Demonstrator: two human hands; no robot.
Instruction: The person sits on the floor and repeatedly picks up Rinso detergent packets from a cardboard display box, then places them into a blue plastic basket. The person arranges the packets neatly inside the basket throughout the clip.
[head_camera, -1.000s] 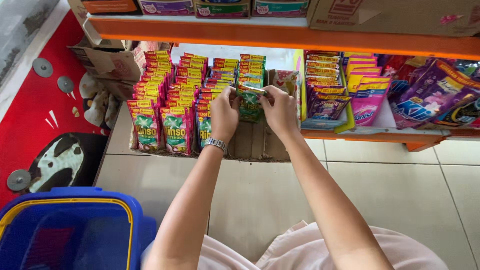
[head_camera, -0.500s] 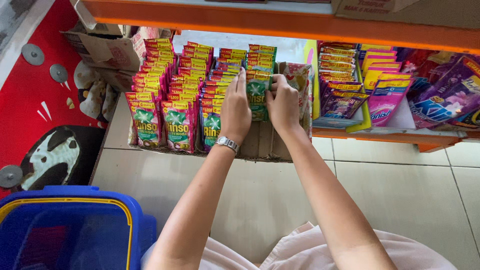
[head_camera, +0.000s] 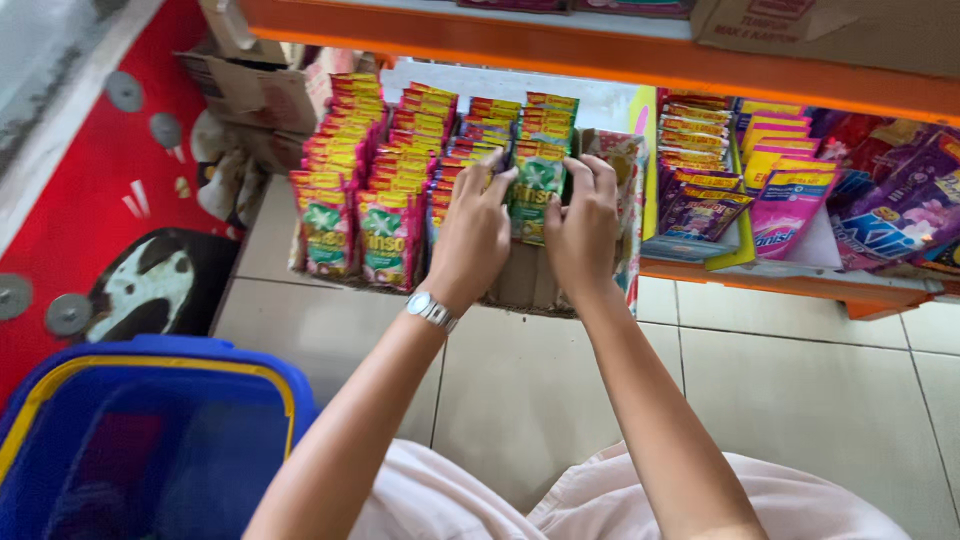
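Head view. My left hand (head_camera: 472, 238) and my right hand (head_camera: 583, 228) are both at the front of the rightmost row of sachets, inside an open cardboard carton (head_camera: 520, 285) that sits on the tiled floor (head_camera: 800, 400) under the orange shelf (head_camera: 560, 45). Both hands have their fingers curled and closed around 1 green detergent sachet (head_camera: 535, 190), or a thin bundle of them; I cannot tell how many. The left fingers pinch its left edge and the right fingers its right edge and top. The sachet stands upright, in line with the row behind it.

Risk 1: the neighbouring rows of red-and-green sachets (head_camera: 360, 220) stand loosely on edge, just beside my left wrist and its watch (head_camera: 432, 310). A sideways sweep of that wrist could topple the front packs like dominoes.

Risk 2: the carton's right wall (head_camera: 628, 200) is touching or nearly touching my right knuckles. Pushing the sachet in hard could bow that wall or crumple the pack.

Risk 3: a thin film sachet held only at its edges could buckle or slip and fall flat across the row.

Risk 4: the blue basket (head_camera: 150, 400) lies near my left elbow; drawing that arm back could knock it.
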